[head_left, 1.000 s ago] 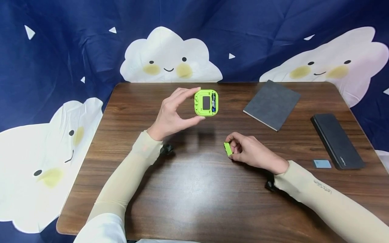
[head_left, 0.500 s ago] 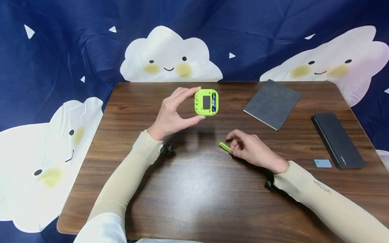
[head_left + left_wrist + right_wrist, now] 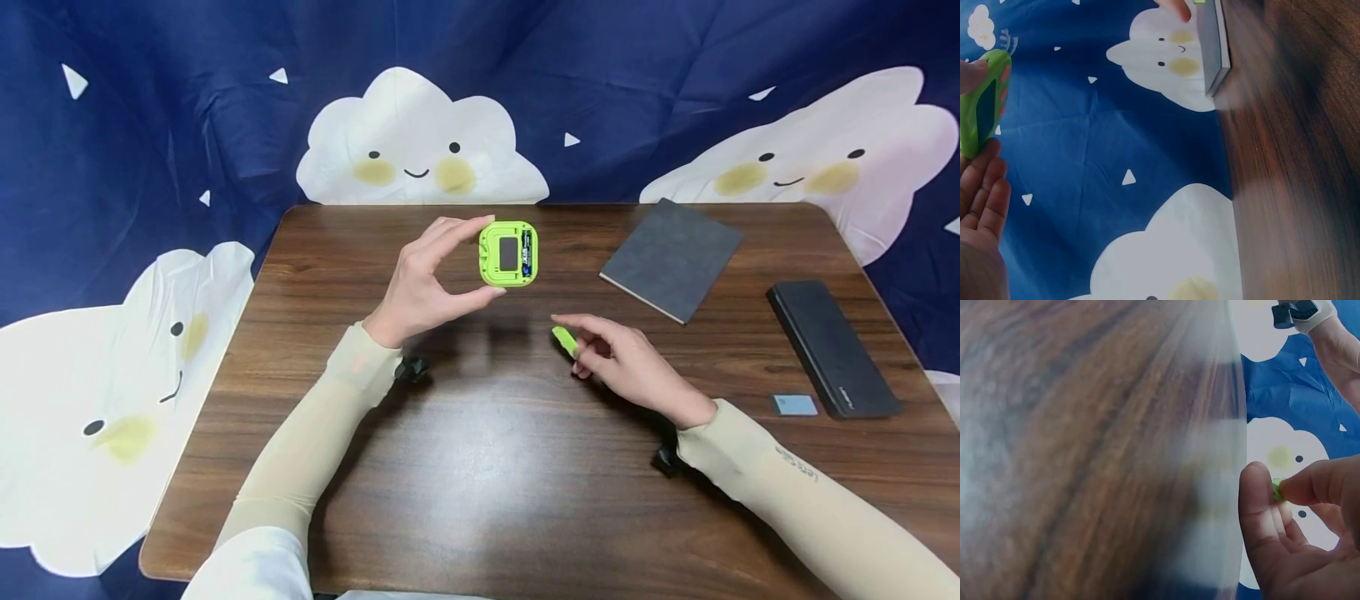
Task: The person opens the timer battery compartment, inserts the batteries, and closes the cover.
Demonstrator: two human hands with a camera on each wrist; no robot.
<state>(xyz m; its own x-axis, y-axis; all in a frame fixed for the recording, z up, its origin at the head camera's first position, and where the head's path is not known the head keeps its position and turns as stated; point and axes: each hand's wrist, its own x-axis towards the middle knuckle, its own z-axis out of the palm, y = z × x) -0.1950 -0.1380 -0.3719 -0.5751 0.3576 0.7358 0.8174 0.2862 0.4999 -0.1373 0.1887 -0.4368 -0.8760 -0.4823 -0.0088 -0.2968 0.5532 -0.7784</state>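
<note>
In the head view my left hand (image 3: 425, 279) holds a small rounded-square green device (image 3: 491, 277) by its top and bottom edges, between fingers and thumb. Its back faces me, with a dark rectangle in the middle. A dark blue battery (image 3: 527, 253) lies in the uncovered slot on its right side. Lower and to the right, my right hand (image 3: 626, 360) pinches a narrow green battery cover (image 3: 565, 341), its index finger stretched out above it. In the right wrist view only a bit of the cover (image 3: 1278, 489) shows between thumb and fingers.
Both hands are over a brown wooden table (image 3: 450, 500). A grey notebook (image 3: 671, 258) lies at the back right. Farther right are a long black case (image 3: 834, 348) and a small light-blue block (image 3: 795, 405). A blue cloud-print curtain (image 3: 600, 67) hangs behind the table.
The right hand has risen slightly and turned the green cover between its fingers; its index finger has straightened. The left hand and the device have stayed in place.
</note>
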